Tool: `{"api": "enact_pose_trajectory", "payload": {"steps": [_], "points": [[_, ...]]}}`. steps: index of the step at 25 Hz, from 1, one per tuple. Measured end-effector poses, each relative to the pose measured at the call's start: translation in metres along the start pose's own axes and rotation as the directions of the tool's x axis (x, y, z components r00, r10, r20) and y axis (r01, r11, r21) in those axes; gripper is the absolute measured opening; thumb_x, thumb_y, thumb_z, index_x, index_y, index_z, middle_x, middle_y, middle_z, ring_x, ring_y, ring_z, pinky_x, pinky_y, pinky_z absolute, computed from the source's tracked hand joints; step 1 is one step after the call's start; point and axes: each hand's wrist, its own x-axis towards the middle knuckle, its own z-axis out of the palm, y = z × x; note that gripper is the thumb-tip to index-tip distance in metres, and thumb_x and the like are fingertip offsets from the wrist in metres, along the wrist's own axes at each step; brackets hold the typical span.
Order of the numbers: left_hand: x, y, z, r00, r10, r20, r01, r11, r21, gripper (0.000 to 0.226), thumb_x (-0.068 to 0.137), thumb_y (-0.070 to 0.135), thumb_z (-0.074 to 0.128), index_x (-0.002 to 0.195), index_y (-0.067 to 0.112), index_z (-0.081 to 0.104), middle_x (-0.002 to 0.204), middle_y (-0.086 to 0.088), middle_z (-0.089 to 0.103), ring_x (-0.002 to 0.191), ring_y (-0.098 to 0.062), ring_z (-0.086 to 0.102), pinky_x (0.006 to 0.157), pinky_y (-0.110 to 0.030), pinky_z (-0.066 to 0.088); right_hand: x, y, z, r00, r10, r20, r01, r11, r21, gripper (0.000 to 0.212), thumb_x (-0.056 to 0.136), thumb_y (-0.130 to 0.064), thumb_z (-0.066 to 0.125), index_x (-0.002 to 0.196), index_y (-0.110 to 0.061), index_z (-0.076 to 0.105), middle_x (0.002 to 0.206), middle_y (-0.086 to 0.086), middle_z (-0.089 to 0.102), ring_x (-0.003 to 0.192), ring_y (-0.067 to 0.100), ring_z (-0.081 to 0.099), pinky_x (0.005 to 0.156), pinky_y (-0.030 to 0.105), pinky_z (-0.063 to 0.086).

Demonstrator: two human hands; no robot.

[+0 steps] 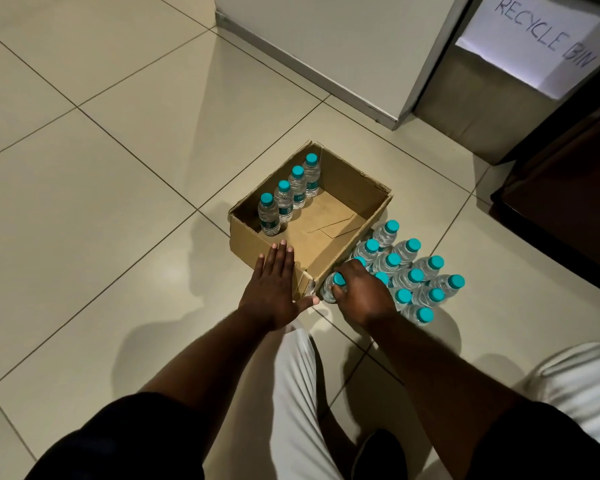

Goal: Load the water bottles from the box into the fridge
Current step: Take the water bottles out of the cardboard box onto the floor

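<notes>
- Your left hand (pixel 274 289), fingers flat, rests on brown cardboard box (pixel 253 244); right hand (pixel 361 294) clamps clear plastic water bottle w/ teal cap (pixel 329 292).
- Risk: your wrist could topple packed floor bottles (pixel 407 277) alongside.

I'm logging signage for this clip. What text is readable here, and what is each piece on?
"RECYCLE BIN": handwritten on a white paper sheet stuck to the metal bin.
Labels on the water bottles in the box and beside it: too small to read.
</notes>
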Motion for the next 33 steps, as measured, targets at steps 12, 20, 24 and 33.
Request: {"api": "enact_pose_trajectory", "payload": {"steps": [12, 20, 24, 33], "points": [[0.025, -0.036, -0.024, 0.983, -0.152, -0.107, 0.146, 0.988, -0.057, 0.117, 0.079, 0.094, 0.009, 0.159, 0.011, -0.014, 0.166, -0.009, -0.021, 0.153, -0.024, -0.022, 0.123, -0.043, -0.011, 0.056, -0.052, -0.033, 0.959, -0.235, -0.16, 0.239, 0.971, 0.005, 0.043, 0.094, -0.036, 0.067, 0.134, -0.024, 0.056, 0.133, 0.0, 0.057, 0.119, 0.018, 0.055, 0.096, 0.034, 0.05], [0.037, -0.065, -0.014, 0.968, -0.216, -0.127, 0.201, 0.972, -0.125, 0.115, 0.082, 0.093, 0.013, 0.16, 0.012, -0.01, 0.166, -0.009, -0.021, 0.152, -0.023, -0.025, 0.124, -0.044, -0.008, 0.121, -0.099, -0.01, 0.965, -0.261, -0.005, 0.26, 0.963, 0.069, 0.062, 0.096, -0.027, 0.066, 0.15, -0.027, 0.036, 0.155, 0.0, 0.043, 0.139, 0.02, 0.045, 0.104, 0.036, 0.044], [0.036, -0.066, -0.006, 0.963, -0.205, -0.177, 0.175, 0.97, -0.171, 0.113, 0.085, 0.092, 0.016, 0.161, 0.012, -0.009, 0.166, -0.009, -0.021, 0.152, -0.02, -0.026, 0.124, -0.044, -0.007, 0.157, -0.119, 0.004, 0.933, -0.346, 0.097, 0.344, 0.938, 0.03, 0.074, 0.099, -0.021, 0.063, 0.16, -0.025, 0.022, 0.169, -0.002, 0.014, 0.152, 0.022, 0.025, 0.112, 0.039, 0.039], [0.036, -0.064, -0.009, 0.965, -0.21, -0.157, 0.181, 0.966, -0.184, 0.112, 0.085, 0.091, 0.016, 0.16, 0.012, -0.012, 0.166, -0.009, -0.024, 0.151, -0.021, -0.028, 0.123, -0.044, -0.01, 0.163, -0.116, 0.016, 0.968, -0.244, 0.06, 0.25, 0.956, -0.153, 0.056, 0.081, -0.004, 0.078, 0.132, -0.019, 0.058, 0.141, 0.008, 0.044, 0.116, 0.028, 0.058, 0.089, 0.036, 0.053]]}}
